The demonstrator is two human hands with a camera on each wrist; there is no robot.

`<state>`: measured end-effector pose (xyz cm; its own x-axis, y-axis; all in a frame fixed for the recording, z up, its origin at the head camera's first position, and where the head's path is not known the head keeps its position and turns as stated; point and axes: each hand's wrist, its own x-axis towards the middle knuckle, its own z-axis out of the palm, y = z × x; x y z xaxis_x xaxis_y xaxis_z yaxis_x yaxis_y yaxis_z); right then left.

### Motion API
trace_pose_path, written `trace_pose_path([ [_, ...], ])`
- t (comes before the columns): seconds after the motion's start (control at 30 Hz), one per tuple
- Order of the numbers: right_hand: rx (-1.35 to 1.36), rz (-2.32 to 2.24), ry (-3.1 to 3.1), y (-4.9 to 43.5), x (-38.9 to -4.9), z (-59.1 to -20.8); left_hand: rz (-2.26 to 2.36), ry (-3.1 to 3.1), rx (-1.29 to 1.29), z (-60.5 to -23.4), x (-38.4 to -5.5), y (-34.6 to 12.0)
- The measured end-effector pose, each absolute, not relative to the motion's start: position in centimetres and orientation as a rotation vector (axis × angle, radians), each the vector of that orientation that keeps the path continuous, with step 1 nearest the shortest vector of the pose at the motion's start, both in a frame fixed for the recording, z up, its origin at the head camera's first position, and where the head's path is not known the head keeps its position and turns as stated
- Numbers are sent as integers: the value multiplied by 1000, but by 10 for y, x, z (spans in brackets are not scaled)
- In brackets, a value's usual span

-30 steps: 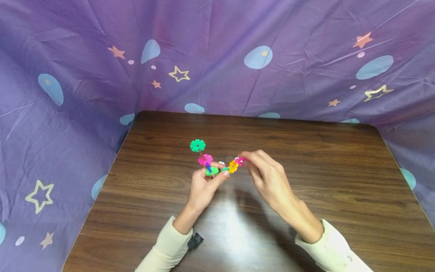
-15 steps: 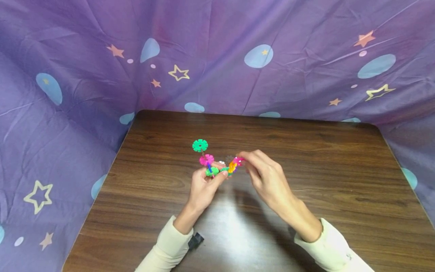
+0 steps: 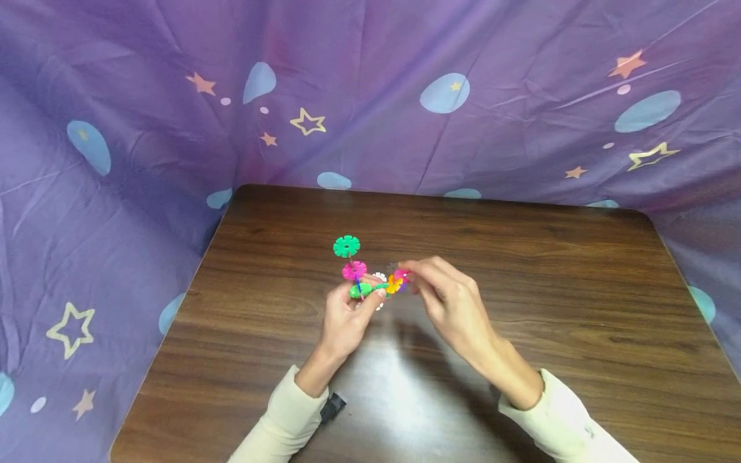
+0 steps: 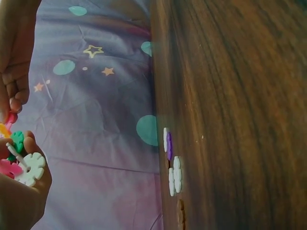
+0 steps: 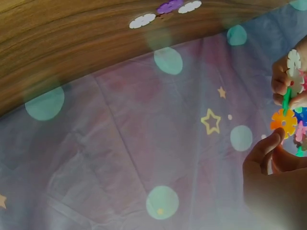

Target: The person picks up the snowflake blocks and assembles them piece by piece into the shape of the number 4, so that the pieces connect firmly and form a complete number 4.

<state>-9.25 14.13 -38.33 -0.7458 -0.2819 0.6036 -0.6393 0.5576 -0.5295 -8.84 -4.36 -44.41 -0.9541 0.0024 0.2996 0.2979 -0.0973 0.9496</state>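
My left hand (image 3: pixel 343 321) holds a chain of interlocking snowflake discs above the table. From it a teal-green disc (image 3: pixel 346 246) sticks up at the far end, above a pink disc (image 3: pixel 354 270). A light green disc (image 3: pixel 360 290) sits by the thumb. An orange disc (image 3: pixel 395 284) projects towards my right hand (image 3: pixel 460 308), whose thumb and fingertips pinch a pink disc (image 3: pixel 401 275) beside the orange one. In the left wrist view, a white disc (image 4: pixel 34 168) of the chain lies against the left fingers. The right wrist view has the orange disc (image 5: pixel 282 122) right at the right thumb.
Loose discs lie on the wooden table (image 3: pixel 550 276) beyond the hands, among them a purple disc (image 4: pixel 170 146), a white disc (image 4: pixel 177 174) and a brown disc (image 4: pixel 181 214). A purple star-patterned cloth (image 3: pixel 370 83) hangs behind and beside the table.
The chain has tilted, its teal-green end shifting right. The right hand has moved slightly left with the pink disc, and the orange disc has turned. A white disc now shows below the left thumb.
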Motion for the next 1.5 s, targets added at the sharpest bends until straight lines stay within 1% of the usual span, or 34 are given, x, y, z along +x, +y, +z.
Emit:
trace_pose_path([
  [0.33, 654, 1104, -2394, 146, -92, -378, -2211, -1936, -340, -444, -91, -43],
  [0.6, 537, 1061, -2436, 160, -95, -380, -2267, -1896, -351, -444, -93, -43],
  [1.23, 471, 979, -2591, 185, -102, -425, -2273, -1877, -352, -444, -92, -44],
  [1.5, 420, 952, -2779, 195, -115, -448, -2322, -1887, -344, -442, -90, -43],
])
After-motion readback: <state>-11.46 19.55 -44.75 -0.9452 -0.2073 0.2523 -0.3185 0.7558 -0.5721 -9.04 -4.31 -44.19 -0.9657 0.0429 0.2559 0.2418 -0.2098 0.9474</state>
